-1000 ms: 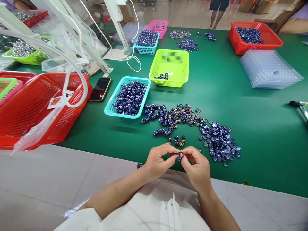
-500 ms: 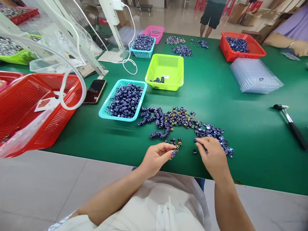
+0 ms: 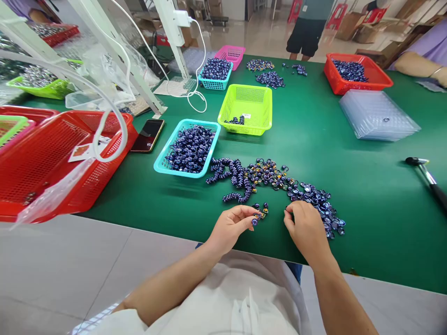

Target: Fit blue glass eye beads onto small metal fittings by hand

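Dark ring piece: pinched in the fingertips of the left hand, its rounded end peeking out just below them.
Left hand's grip: grasping that piece between thumb and fingers, above the green table.
Right hand: thumb and fingers bent close together; from where I stand, I can't tell whether anything sits between them.
Dark discs: heaped just beyond the right hand and to its right.
Yellow-marked rings: loosely piled beyond both hands.
Coiled rows: dark and ridged, lying beyond the left hand.
Turquoise basket: filled with dark pieces, farther out to the left hand's left.
Hammer: well apart, off to the right hand's right.
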Demonstrator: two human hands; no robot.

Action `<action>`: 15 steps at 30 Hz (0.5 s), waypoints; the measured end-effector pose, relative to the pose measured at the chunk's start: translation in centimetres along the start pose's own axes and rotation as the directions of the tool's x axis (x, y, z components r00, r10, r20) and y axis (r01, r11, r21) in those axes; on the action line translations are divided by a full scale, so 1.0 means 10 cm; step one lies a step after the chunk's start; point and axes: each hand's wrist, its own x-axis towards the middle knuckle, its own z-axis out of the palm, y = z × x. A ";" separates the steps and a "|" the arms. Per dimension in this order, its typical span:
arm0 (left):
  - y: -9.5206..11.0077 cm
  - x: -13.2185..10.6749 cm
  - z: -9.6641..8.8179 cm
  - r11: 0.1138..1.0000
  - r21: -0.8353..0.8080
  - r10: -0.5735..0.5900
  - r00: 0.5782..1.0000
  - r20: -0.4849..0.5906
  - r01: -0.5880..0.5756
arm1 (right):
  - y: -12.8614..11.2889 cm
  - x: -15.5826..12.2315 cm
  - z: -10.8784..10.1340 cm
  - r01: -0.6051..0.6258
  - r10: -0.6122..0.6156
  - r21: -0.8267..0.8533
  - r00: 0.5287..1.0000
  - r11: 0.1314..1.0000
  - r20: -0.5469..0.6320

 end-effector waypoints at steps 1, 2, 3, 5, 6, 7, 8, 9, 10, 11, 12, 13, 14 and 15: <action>0.01 -0.01 0.01 1.000 0.005 0.003 1.000 -0.001 -0.003 | -0.07 -0.03 -0.02 0.003 -0.001 0.064 0.999 0.998 -0.033; 0.03 -0.01 0.01 1.000 0.001 0.008 1.000 -0.004 -0.008 | -0.15 -0.05 -0.05 0.005 0.004 0.142 0.998 0.990 -0.063; 0.04 -0.02 0.03 1.000 -0.009 0.014 1.000 -0.009 -0.014 | -0.23 -0.08 -0.07 0.001 0.017 0.229 0.997 0.973 -0.073; 0.05 -0.02 0.06 0.999 -0.028 0.026 1.000 -0.013 -0.026 | -0.39 -0.12 -0.10 -0.034 0.050 0.414 0.998 0.910 -0.027; 0.05 -0.03 0.08 0.999 -0.031 0.029 1.000 -0.007 -0.029 | -0.47 -0.14 -0.10 -0.068 0.069 0.502 0.997 0.862 0.016; 0.05 -0.03 0.10 0.999 -0.035 0.030 1.000 0.004 -0.029 | -0.54 -0.16 -0.09 -0.112 0.100 0.578 0.994 0.808 0.053; 0.04 -0.04 0.12 0.999 -0.043 0.028 0.999 0.018 -0.027 | -0.60 -0.17 -0.06 -0.163 0.148 0.644 0.986 0.747 0.078; 0.04 -0.04 0.13 0.998 -0.054 0.026 0.999 0.031 -0.025 | -0.65 -0.19 -0.04 -0.220 0.210 0.702 0.972 0.677 0.102; 0.03 -0.05 0.14 0.998 -0.064 0.025 0.999 0.040 -0.022 | -0.70 -0.20 -0.01 -0.277 0.284 0.754 0.951 0.596 0.125; 0.03 -0.05 0.14 0.997 -0.071 0.023 0.999 0.044 -0.019 | -0.73 -0.21 0.02 -0.330 0.358 0.798 0.921 0.505 0.155; 0.02 -0.06 0.13 0.997 -0.077 0.021 0.999 0.042 -0.017 | -0.75 -0.22 0.05 -0.374 0.418 0.831 0.888 0.411 0.194; 0.01 -0.06 0.12 0.997 -0.081 0.018 0.999 0.035 -0.016 | -0.77 -0.22 0.07 -0.406 0.456 0.854 0.858 0.324 0.235; -0.01 -0.06 0.11 0.996 -0.088 0.017 1.000 0.025 -0.015 | -0.78 -0.23 0.08 -0.428 0.474 0.868 0.837 0.253 0.274; -0.02 -0.06 0.10 0.995 -0.098 0.016 1.000 0.015 -0.014 | -0.78 -0.23 0.09 -0.442 0.474 0.873 0.825 0.206 0.306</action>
